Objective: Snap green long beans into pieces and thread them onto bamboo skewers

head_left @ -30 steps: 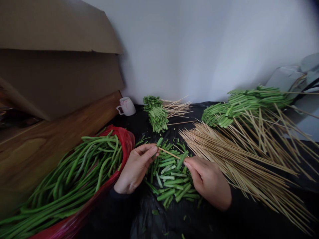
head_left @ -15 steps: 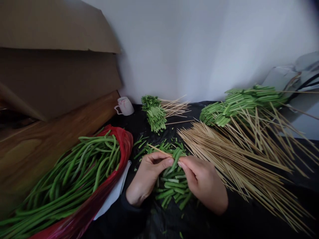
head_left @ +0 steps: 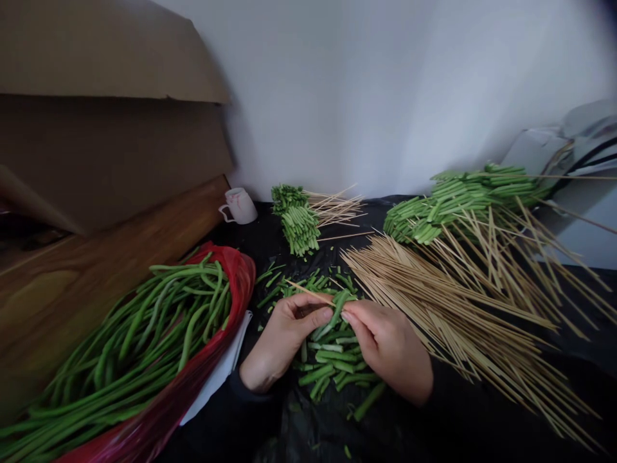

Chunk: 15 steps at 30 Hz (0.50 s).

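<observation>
In front of me my left hand [head_left: 277, 341] is closed, thumb and fingers pinching a thin bamboo skewer [head_left: 308, 291] whose end sticks out to the upper left. My right hand [head_left: 393, 347] is closed too, its thumb and index finger at a cut piece of green bean [head_left: 340, 308] on the skewer. The skewer's other end is hidden by my fingers. Directly beneath both hands lies a loose pile of cut green bean pieces [head_left: 337, 366].
At left, a red plastic bag [head_left: 241, 276] holds long green beans [head_left: 144, 321]. Bare skewers [head_left: 457, 308] spread to the right. Skewered beans are stacked at the back [head_left: 301, 228] and back right [head_left: 463, 199]. A mug [head_left: 240, 207] stands near a cardboard box [head_left: 120, 154].
Both hands keep their grip in nearly the same place. The bean piece between them has shifted slightly, and a piece at the pile's lower right lies farther out. The view has moved a little.
</observation>
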{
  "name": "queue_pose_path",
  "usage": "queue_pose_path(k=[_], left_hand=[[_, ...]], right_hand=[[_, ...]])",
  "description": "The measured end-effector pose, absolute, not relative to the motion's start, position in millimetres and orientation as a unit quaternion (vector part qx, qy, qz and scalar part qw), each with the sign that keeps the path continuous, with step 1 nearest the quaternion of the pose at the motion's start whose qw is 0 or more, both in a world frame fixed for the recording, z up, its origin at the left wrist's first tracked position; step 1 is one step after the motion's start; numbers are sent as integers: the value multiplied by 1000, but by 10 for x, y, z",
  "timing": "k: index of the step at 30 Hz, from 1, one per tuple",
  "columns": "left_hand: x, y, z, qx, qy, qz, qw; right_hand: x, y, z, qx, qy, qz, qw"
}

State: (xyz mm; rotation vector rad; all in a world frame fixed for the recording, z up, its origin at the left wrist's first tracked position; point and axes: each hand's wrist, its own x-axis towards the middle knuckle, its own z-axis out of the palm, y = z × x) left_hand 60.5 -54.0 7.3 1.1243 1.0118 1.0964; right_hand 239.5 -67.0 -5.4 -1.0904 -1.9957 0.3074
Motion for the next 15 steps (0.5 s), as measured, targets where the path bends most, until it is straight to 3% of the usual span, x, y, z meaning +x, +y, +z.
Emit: queue_pose_path(k=[8, 15], left_hand=[[489, -426, 65, 439, 482, 562, 509], [193, -219, 13, 602, 570, 491, 269]], right_hand=[[2445, -626, -57, -435, -795, 116, 407], [2592, -485, -52, -462, -782, 80, 411]])
